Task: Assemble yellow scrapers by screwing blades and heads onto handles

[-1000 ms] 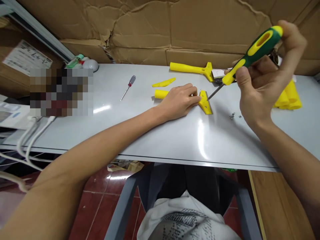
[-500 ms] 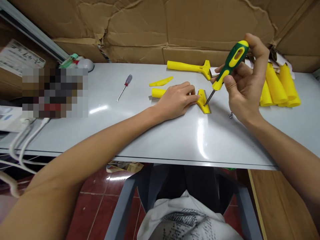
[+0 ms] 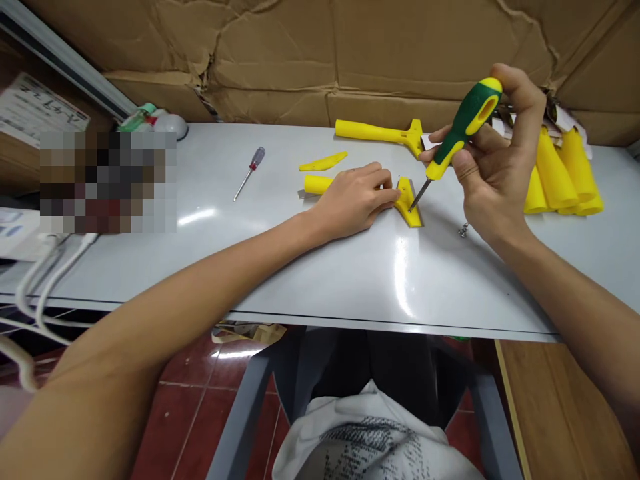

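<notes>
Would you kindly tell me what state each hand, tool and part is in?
Left hand: holding near yellow scraper
Right hand: gripping green screwdriver
Green screwdriver: tilted, tip at the scraper's head
Near yellow scraper: flat, partly covered by the hand
Small screwdriver: lying loose
Thin yellow piece: lying detached
Far yellow scraper: lying flat
Screws: loose, clustered
Yellow handles: bunched together

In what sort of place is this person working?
Probably a workbench corner, perhaps in a workshop: small metal pieces and yellow handles lie on the white table, and the right hand holds a green-and-yellow screwdriver.
</notes>
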Tool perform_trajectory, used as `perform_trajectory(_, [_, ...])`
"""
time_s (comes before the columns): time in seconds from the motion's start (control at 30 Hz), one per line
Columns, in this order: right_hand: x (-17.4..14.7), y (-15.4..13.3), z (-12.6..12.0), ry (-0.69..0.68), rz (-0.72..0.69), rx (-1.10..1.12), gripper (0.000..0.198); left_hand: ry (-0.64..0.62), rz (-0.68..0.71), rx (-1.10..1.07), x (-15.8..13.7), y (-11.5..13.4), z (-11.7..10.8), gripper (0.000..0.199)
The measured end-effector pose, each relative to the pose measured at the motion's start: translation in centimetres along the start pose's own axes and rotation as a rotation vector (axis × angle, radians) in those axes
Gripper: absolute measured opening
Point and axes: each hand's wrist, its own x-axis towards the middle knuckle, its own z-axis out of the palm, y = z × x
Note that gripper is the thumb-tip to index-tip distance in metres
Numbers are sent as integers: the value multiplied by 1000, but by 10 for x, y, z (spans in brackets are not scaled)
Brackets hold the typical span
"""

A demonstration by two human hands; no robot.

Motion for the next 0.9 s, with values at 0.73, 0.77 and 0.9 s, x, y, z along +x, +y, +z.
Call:
perform_trajectory(0.73, [14, 19, -5, -67, -216, 50, 89, 16, 9, 59, 1, 2, 1, 27])
perform_trajectory(0.77, [15, 17, -6, -99, -219, 45, 91, 12, 9, 60, 1, 2, 1, 26])
perform_trajectory(0.9, [18, 8, -12, -218, -187, 70, 89, -6, 0, 53, 1, 2, 1, 26])
